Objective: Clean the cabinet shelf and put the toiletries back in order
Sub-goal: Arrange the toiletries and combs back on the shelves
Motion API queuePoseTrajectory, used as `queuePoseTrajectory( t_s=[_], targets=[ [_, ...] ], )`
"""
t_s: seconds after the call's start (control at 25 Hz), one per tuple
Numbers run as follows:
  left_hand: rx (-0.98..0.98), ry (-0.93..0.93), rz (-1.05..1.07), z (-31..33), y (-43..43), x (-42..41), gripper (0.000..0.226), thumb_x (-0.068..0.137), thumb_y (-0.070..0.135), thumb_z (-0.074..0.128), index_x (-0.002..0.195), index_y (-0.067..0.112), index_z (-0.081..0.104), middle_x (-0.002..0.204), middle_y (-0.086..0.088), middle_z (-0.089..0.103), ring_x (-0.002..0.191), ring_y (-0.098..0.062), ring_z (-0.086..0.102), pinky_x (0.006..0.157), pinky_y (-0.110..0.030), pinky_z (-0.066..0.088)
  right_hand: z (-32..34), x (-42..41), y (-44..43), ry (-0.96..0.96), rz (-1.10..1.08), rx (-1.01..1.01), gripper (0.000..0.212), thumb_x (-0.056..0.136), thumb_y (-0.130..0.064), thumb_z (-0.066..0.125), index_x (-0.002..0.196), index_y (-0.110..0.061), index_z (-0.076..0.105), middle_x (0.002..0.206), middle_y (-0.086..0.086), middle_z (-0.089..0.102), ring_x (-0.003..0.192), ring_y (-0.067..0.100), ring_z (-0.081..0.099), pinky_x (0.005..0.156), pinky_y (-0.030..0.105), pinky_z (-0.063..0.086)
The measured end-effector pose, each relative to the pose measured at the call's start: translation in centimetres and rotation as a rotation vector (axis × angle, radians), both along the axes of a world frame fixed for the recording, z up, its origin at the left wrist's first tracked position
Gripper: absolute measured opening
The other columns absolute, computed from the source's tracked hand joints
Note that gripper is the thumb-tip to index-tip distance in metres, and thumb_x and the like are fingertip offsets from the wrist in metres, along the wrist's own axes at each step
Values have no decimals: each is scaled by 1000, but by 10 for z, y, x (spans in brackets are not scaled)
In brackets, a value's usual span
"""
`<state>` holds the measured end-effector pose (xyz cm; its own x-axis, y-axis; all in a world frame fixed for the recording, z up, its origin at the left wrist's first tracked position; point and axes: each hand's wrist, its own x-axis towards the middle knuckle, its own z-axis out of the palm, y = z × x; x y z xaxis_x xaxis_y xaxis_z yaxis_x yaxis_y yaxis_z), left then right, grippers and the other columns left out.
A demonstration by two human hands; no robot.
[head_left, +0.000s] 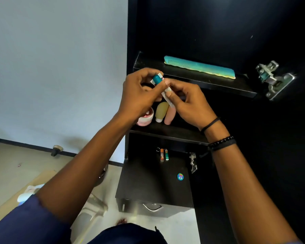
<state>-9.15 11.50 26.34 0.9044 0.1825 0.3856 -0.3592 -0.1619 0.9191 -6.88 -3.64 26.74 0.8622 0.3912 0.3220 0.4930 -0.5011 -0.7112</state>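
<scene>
The black cabinet (218, 32) stands open, with three levels in view. The upper shelf (192, 80) carries a teal comb (199, 66) that lies lengthwise along the shelf, close to its back edge. The middle shelf (167, 131) carries three toiletries near its left end: a pink-lidded jar (145, 118) nearest the left edge, an olive squeeze bottle (161, 110) beside it, and a pink bottle (169, 117) touching the olive one on its right. The lower surface (148, 182) carries two small tubes (164, 154) side by side near its back edge and a round sticker-like disc (180, 176) farther forward.

Both hands meet in front of the gap between the upper and middle shelves. The left hand (139, 92) and the right hand (188, 101) hold one small tube (161, 85) between them. Its teal cap (156, 79) points up and to the left; its white body runs down and to the right, so the long axis lies diagonally across both sets of fingers. The left fingers are closed narrowly around the cap end. The right thumb and fingers pinch the lower body and tail. The tube touches no shelf.

The tube sits above the left end of the middle shelf, directly over the three bottles. Judged from this, the left hand is nearer the free space at that shelf's front left corner. Placement probably requires the tube to be turned upright or laid parallel to the shelf edge, clear of the olive squeeze bottle, which could tip if struck.
</scene>
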Motion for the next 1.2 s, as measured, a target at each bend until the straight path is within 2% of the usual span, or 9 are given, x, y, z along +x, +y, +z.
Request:
queuePoseTrajectory(
  t_s=[0.08, 0.16, 0.36, 0.56, 0.68, 0.76, 0.84, 1.04, 1.2],
  targets=[
    [-74, -1, 29, 10, 5, 4, 32, 82, 26, 72, 109, 10, 65, 97, -5, 69, 82, -12, 72, 67, -31, 61, 12, 7, 3, -84, 14, -15, 36, 94, -24, 54, 129, -27, 56, 108, -13, 69, 105, 12, 65, 92, 43, 53],
    [-118, -21, 73, 19, 10, 11, 32, 83, 27, 72, 108, 10, 64, 98, -5, 69, 84, -10, 72, 67, -32, 61, 20, 15, 4, -153, 8, 5, 37, 90, -21, 59, 127, -21, 59, 121, -7, 65, 116, 7, 58, 100, 37, 49],
    [119, -52, 192, 26, 15, 37, 40, 84, 37, 69, 116, 15, 62, 104, 1, 68, 85, -13, 71, 73, -30, 60, 26, 38, 4, -155, -87, 101, 30, 88, -14, 63, 118, -14, 65, 114, -1, 67, 108, 11, 62, 96, 36, 52],
    [376, -92, 311, 18, 18, 40, 46, 88, 28, 65, 131, 18, 52, 127, 1, 60, 99, -18, 66, 85, -18, 53, 36, 62, 13, -148, -141, 34, 24, 87, -13, 64, 110, -15, 66, 110, -1, 68, 103, 12, 63, 92, 33, 53],
    [481, -204, 376, 12, 15, 31, 49, 89, 18, 62, 136, 17, 47, 138, 1, 52, 119, -16, 56, 93, -11, 42, 40, 76, 22, -124, -115, 12, 19, 86, -14, 64, 104, -20, 63, 109, -3, 65, 101, 16, 63, 91, 35, 54],
    [522, -243, 389, 10, 16, 29, 47, 89, 16, 61, 134, 15, 50, 139, 0, 51, 124, -13, 50, 89, 4, 31, 40, 84, 25, -115, -128, -8, 15, 85, -19, 65, 98, -23, 66, 103, -3, 68, 96, 16, 65, 88, 36, 54],
    [539, -228, 375, 8, 17, 28, 42, 89, 16, 60, 130, 15, 54, 134, 0, 55, 120, -14, 53, 84, 7, 29, 38, 88, 26, -146, -171, -45, 16, 85, -24, 66, 99, -21, 71, 100, -4, 70, 92, 10, 63, 85, 31, 52],
    [647, -124, 321, 0, 16, 32, 43, 92, 18, 57, 134, 15, 50, 137, -2, 53, 122, -20, 54, 94, -13, 32, 30, 88, 28, -238, -272, -33, 27, 85, -32, 65, 108, -20, 70, 111, 0, 67, 106, 19, 59, 94, 38, 49],
    [687, -106, 304, -3, 11, 32, 44, 92, 16, 57, 135, 14, 49, 141, -3, 50, 126, -21, 51, 100, -23, 39, 26, 81, 23, -256, -286, -2, 35, 82, -35, 68, 113, -18, 68, 114, -1, 67, 111, 18, 58, 96, 35, 48]
  ],
)
